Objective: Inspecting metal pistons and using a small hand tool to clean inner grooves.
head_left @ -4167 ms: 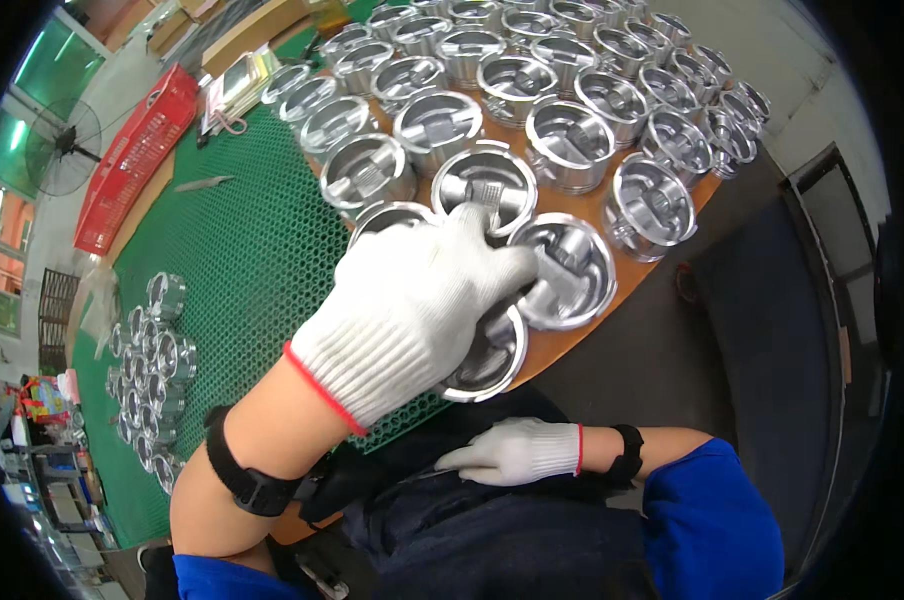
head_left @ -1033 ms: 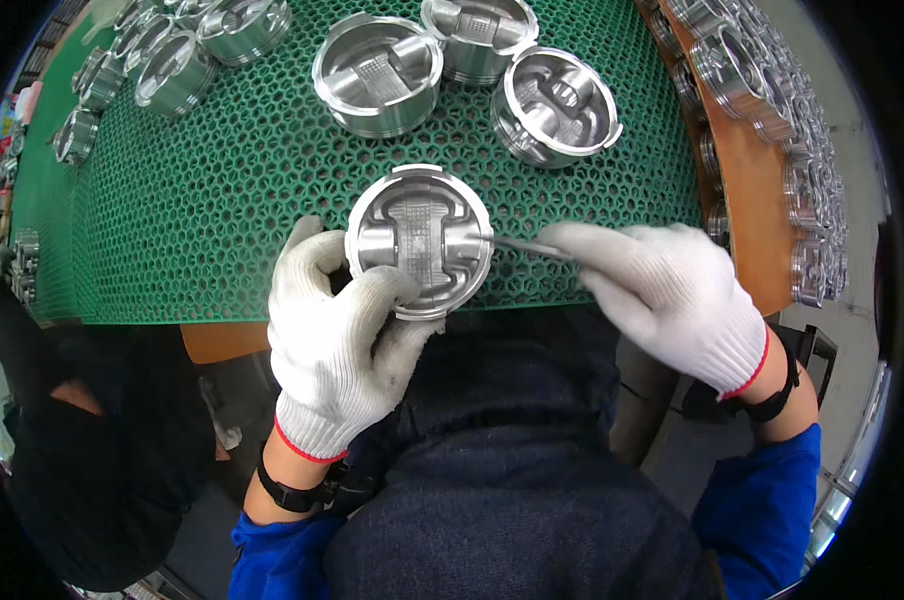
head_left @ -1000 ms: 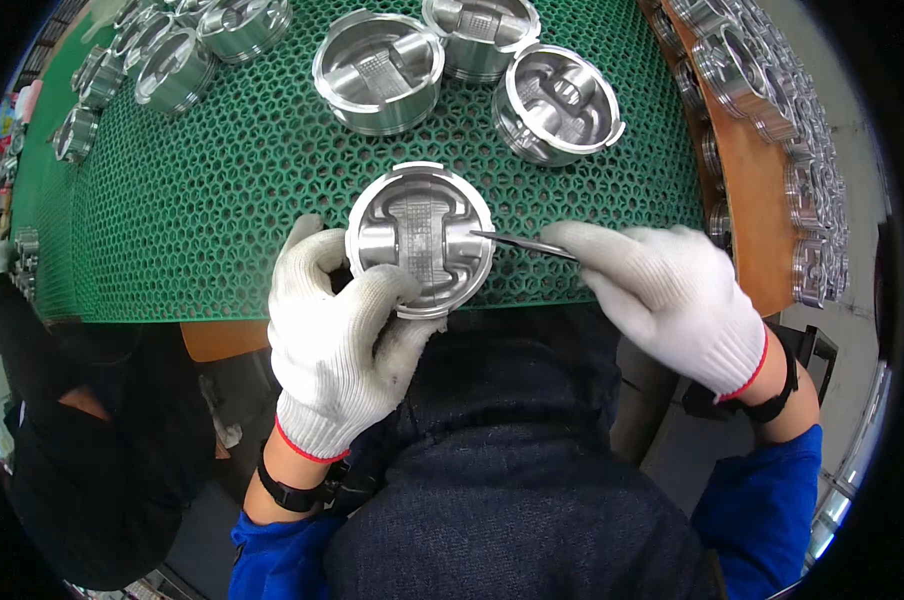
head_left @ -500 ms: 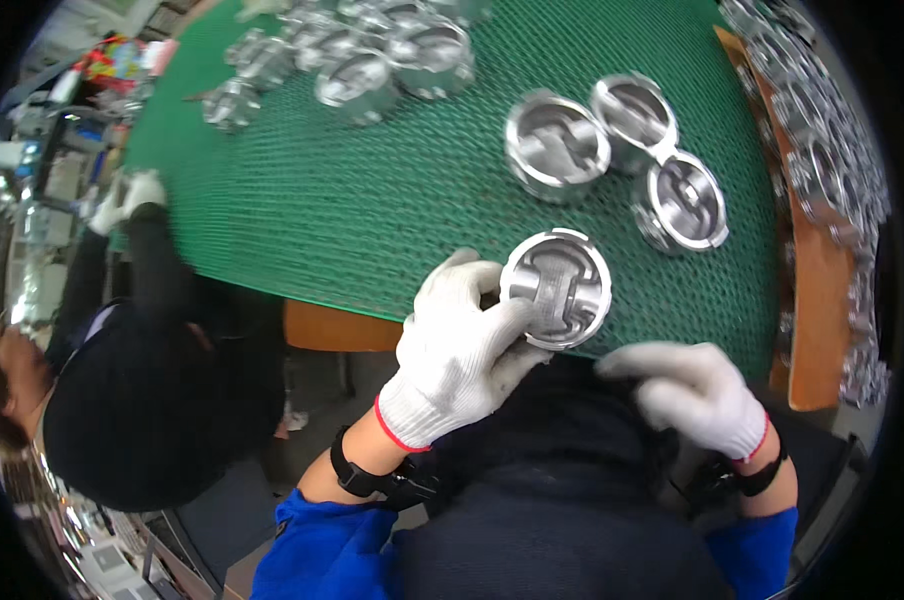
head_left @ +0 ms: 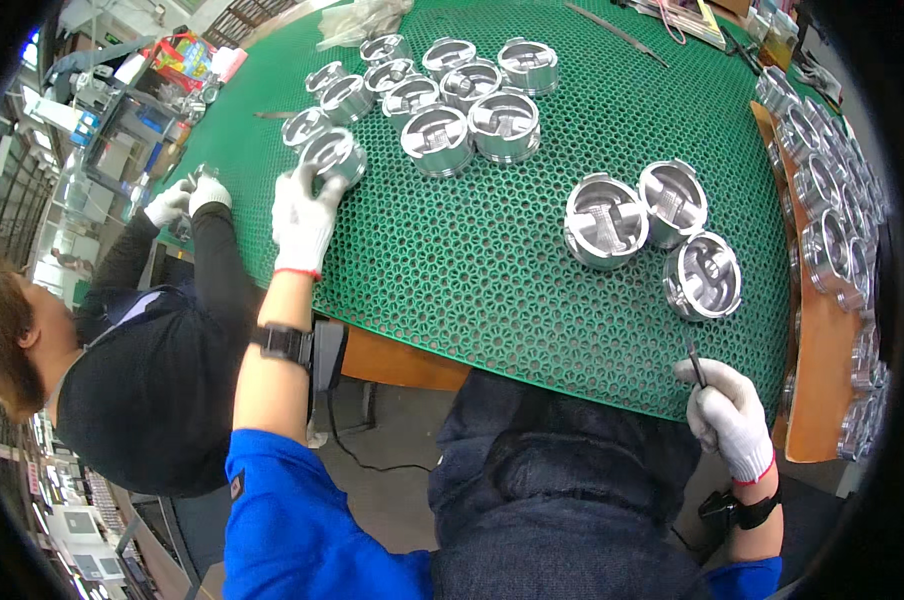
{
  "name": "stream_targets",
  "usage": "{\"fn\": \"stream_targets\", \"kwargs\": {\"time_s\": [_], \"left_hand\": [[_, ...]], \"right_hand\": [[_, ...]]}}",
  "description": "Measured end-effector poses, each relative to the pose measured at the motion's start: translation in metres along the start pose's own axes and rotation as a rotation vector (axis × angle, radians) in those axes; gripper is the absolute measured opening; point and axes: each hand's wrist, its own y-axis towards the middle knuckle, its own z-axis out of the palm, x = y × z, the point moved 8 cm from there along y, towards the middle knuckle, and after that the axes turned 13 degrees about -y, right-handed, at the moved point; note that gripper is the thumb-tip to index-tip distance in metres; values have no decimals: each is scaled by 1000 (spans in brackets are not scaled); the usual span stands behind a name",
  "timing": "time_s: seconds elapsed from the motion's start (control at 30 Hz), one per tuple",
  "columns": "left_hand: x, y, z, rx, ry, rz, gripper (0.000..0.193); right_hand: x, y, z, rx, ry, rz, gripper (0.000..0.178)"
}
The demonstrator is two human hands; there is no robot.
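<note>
My left hand (head_left: 305,222), in a white knit glove, is stretched out to the left side of the table. Its fingers are closed on the near edge of a metal piston (head_left: 334,157), which stands open side up at the end of a group of similar pistons (head_left: 437,138). Near the table's front edge at the right, my gloved right hand (head_left: 729,412) grips a thin dark rod-like tool (head_left: 694,362) that points away from me. Beyond that hand stand three more pistons (head_left: 703,274), close together with their hollow sides up.
Green perforated matting (head_left: 492,260) covers the table. An orange-brown board (head_left: 810,365) edges its right side, with many pistons (head_left: 827,250) stacked beyond. A long thin metal strip (head_left: 622,36) and a crumpled plastic bag (head_left: 364,22) lie far off. A co-worker (head_left: 142,390) works at the left.
My left hand has carried the piston from the front edge to the group at the far left. My right hand has moved slightly right and down; its dark tool now shows clearly.
</note>
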Motion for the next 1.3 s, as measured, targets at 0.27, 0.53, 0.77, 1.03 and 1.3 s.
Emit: {"fn": "stream_targets", "kwargs": {"time_s": [0.27,0.53,0.77,1.03,1.3], "left_hand": [[-86,6,4,-74,-96,472,51],[-282,-123,68,447,-351,904,37],[-246,-182,16,661,-367,781,38],[-210,-213,21,515,-597,404,37],[-216,-218,20,454,-545,445,32]], "right_hand": [[5,0,5,13,-5,-51,42],[5,-8,2,43,9,-57,41],[8,-9,0,1,-80,-101,43],[86,-2,16,-256,-1181,-554,31],[68,-14,26,-84,-1187,-472,32]]}}
